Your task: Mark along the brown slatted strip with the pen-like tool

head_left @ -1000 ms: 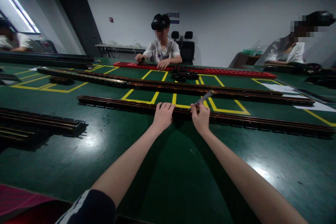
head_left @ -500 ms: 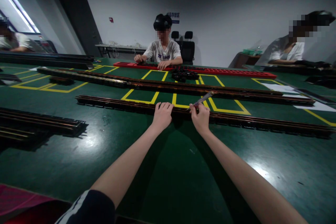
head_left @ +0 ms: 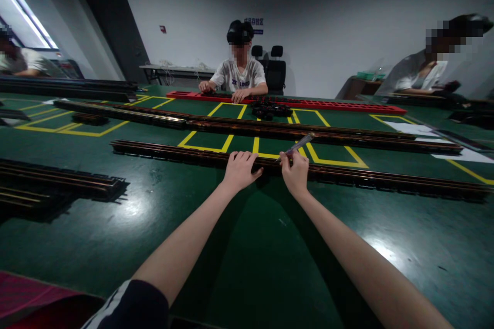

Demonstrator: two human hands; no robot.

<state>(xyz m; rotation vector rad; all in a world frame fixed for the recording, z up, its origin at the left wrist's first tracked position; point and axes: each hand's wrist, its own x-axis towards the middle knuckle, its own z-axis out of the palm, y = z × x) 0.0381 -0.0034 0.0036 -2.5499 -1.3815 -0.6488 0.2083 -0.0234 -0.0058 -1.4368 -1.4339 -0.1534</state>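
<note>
A long dark slotted strip [head_left: 370, 178] with copper-coloured lines runs across the green table in front of me. My left hand [head_left: 240, 170] lies over its middle, fingers stretched over the far side and thumb held out to the right. Just to the right, my right hand [head_left: 295, 170] pinches a slim pen-like tool [head_left: 299, 145] with a translucent handle. The tool slants, its handle end up and to the right, its lower tip at the strip between my hands. Whether the tip touches the strip is too dark to tell.
More long dark strips [head_left: 328, 138] lie beyond, and another group [head_left: 57, 179] is at the left. A red slotted rail [head_left: 347, 108] and a pile of black parts [head_left: 270, 109] are farther back. A co-worker [head_left: 241, 74] sits opposite; others sit at both sides. White papers [head_left: 466, 156] lie right.
My left thumb has spread out to the right, away from the fingers. My right hand and the tool have hardly moved. The co-worker at the right has shifted a hand.
</note>
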